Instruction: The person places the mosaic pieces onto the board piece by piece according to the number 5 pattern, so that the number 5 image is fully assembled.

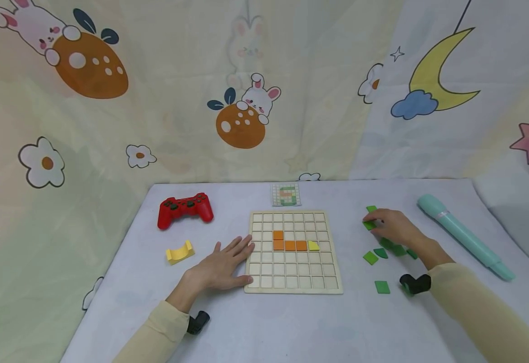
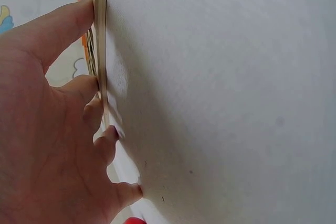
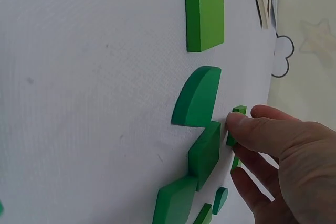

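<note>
Head view: the right hand [image 1: 397, 227] pinches a green tile [image 1: 370, 225] right of the grid board [image 1: 291, 269]; the left hand [image 1: 222, 266], fingers apart, touches the board's left edge.

No lettering, brand or number can be read, any writing on the red game controller [image 1: 185, 207] left of the grid board [image 1: 293, 270] or on the small card [image 1: 286, 194] just beyond it being too small to tell.
</note>
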The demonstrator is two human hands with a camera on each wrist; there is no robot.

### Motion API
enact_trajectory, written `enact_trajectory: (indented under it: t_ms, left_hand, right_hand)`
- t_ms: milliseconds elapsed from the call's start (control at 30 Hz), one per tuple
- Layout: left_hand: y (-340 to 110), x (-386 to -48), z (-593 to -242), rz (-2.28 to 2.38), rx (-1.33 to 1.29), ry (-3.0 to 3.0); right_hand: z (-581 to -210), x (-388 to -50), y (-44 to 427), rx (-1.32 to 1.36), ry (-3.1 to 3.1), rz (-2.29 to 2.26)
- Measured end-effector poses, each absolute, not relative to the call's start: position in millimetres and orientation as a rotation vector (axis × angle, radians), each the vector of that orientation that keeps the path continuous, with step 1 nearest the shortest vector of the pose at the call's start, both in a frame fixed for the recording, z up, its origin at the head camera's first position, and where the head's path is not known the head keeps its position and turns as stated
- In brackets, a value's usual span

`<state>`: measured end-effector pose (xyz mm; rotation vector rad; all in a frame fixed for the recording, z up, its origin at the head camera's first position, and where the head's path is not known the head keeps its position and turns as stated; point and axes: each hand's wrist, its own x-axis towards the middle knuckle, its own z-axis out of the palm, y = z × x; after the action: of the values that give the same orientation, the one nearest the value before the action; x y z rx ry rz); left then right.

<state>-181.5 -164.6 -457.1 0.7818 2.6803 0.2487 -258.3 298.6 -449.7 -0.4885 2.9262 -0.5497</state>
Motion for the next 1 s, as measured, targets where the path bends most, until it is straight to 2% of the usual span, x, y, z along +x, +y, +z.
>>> enact_trajectory:
  t_ms: [433, 1000]
  left_hand:
    - [-163, -182, -456, 0.236, 0.769, 2.678]
    - [-163, -183, -457, 0.241, 0.762, 2.676]
  right_hand:
    - [-444, -259, 288, -0.467, 2.927, -0.579]
    - [-436, -272, 182, -0.581, 2.897, -0.626]
